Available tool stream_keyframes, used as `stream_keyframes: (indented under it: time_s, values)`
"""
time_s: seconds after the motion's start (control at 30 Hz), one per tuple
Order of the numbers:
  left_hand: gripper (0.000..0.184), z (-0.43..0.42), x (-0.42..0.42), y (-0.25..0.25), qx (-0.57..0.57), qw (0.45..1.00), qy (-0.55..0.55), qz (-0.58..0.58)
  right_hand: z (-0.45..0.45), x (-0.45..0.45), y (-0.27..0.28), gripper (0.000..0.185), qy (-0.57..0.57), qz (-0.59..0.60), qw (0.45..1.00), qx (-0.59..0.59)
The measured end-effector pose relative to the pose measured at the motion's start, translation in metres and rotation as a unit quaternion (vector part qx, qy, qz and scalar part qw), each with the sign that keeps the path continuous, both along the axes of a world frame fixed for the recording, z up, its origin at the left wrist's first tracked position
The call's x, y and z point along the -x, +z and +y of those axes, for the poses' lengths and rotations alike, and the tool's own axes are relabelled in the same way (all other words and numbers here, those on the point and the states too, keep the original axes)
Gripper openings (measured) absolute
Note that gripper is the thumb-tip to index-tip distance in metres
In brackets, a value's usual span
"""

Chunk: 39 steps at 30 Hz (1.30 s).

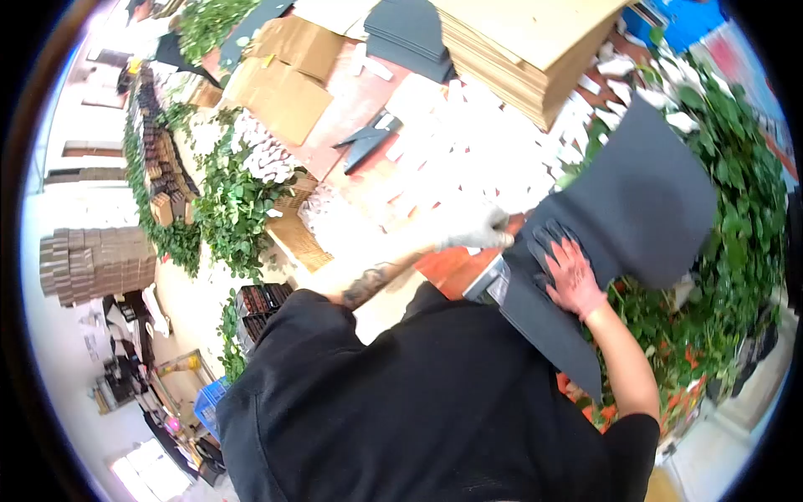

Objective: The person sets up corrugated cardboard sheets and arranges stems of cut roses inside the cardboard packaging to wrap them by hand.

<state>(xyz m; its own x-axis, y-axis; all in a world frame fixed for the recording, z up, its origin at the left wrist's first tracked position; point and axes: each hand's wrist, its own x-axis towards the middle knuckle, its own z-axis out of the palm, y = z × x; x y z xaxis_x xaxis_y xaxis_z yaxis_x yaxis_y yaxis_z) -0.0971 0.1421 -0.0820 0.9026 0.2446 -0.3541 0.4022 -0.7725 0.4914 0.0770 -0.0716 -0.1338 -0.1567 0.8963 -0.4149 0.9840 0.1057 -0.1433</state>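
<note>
My left hand (477,228), in a pale glove, is closed beside the left edge of a dark grey sheet (644,197). Whatever it may hold is too small to make out. Lying flat on the narrower, folded part of that sheet is my right hand (573,272), its fingers spread and dark glove material around them. Just below my left hand, a grey-and-white object (495,283) shows at the sheet's edge. A black-handled tool (372,142) rests on the red tabletop, up and left of both hands.
White scraps (468,151) litter the table. Stacked brown cardboard (535,50), dark sheets (406,33) and flattened cardboard (280,79) lie at the far side. Leafy stems (728,159) crowd the right; more greenery (230,201) and a wicker basket (297,234) stand left.
</note>
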Motion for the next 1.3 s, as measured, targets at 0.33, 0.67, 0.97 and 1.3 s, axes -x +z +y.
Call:
stream_keyframes:
  time_s: [0.33,0.67,0.97,1.3]
  values:
    - [0.052,0.263,0.145,-0.055,-0.390,0.836,0.380,0.063,-0.004,-0.005,-0.016,0.060,0.010,0.015,0.999,-0.039]
    - [0.040,0.217,0.027,-0.053,-0.212,0.915,0.341,0.040,-0.007,-0.005,-0.014,0.060,-0.001,-0.003,1.000,-0.025]
    - [0.064,0.232,0.006,-0.071,-0.067,0.921,0.353,0.151,-0.003,-0.002,-0.009,0.057,-0.012,-0.004,1.000,0.002]
    - [0.086,0.176,-0.007,-0.049,-0.215,0.902,0.369,0.056,-0.005,-0.005,-0.012,0.055,-0.022,0.039,0.997,-0.056]
